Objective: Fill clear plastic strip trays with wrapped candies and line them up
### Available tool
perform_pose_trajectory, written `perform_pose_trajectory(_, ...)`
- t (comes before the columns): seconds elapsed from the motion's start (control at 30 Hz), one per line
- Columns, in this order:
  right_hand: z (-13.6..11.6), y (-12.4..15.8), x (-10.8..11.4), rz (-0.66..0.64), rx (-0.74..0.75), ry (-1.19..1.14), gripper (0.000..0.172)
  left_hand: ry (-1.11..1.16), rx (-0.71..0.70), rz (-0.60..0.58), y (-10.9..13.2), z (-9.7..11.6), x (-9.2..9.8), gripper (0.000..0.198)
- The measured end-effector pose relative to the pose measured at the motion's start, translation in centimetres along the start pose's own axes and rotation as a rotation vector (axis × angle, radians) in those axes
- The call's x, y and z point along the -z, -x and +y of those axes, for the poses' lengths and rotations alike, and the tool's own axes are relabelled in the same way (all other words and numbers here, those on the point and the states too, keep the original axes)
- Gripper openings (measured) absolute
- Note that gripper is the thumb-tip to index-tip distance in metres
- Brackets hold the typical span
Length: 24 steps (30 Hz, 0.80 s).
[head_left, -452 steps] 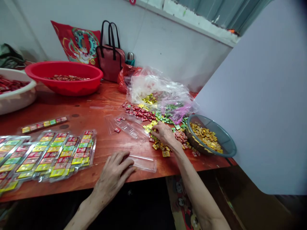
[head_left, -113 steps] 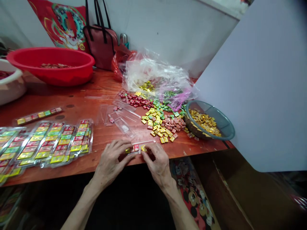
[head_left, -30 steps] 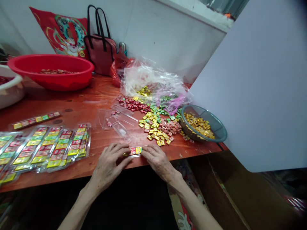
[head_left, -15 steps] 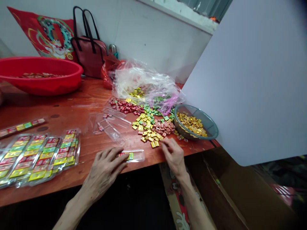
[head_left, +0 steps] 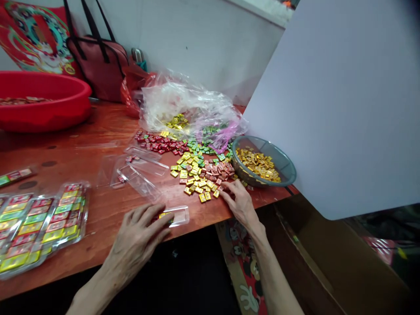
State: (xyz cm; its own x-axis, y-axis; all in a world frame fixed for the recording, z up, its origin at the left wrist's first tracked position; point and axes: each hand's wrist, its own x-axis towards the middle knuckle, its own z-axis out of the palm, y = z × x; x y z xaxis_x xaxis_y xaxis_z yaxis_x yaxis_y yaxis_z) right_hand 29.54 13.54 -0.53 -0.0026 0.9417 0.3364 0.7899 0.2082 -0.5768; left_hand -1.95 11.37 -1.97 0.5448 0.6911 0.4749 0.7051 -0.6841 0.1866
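My left hand (head_left: pixel 139 229) rests at the table's front edge, its fingers over the left end of a clear plastic tray (head_left: pixel 182 215). Inside that tray a little yellow shows under the fingertips; the rest is covered by my fingers. My right hand (head_left: pixel 241 202) is at the near right of a heap of small wrapped pieces, thumb and forefinger closed at the edge of a yellow wrapped piece (head_left: pixel 216 193). More yellow pieces (head_left: pixel 198 183) lie just left of it, with brownish-pink pieces (head_left: pixel 218 170) behind.
A grey-green bowl (head_left: pixel 288 168) of gold pieces stands right of the heap. Behind lies a clear plastic bag (head_left: pixel 193 105). Empty clear trays (head_left: pixel 141 181) are at mid-table, filled packs (head_left: pixel 62 214) at left. A red basin (head_left: pixel 65 100) sits at far left; a white panel (head_left: pixel 334 109) rises at right.
The view has shifted to the right. My right hand has moved in against a yellow piece at the heap's edge. My left hand stays on the tray, covering more of its contents.
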Motion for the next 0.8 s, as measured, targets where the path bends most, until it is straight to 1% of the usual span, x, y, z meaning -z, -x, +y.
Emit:
perform_pose_trajectory(0.13,0.0,-0.4,0.4,-0.055,0.012,0.000,0.022,0.057,-0.006,0.022,-0.3,0.0,-0.4,0.024)
perform_pose_trajectory(0.27,0.0,-0.1,0.7,-0.059,0.029,-0.052,0.022,0.123,0.032,0.017,-0.2,-0.1,-0.3,0.024)
perform_pose_trajectory(0.5,0.1,0.5,0.3,0.003,0.010,-0.101,0.022,0.180,0.073,-0.026,-0.1,0.0,0.0,0.022)
perform_pose_trajectory(0.6,0.2,0.4,-0.1,0.041,0.006,-0.101,0.021,0.186,0.086,-0.023,-0.2,0.1,0.1,0.021)
perform_pose_trajectory(0.8,0.6,0.7,-0.5,0.088,0.009,-0.114,0.026,0.188,0.106,-0.058,-0.3,0.6,0.7,0.022)
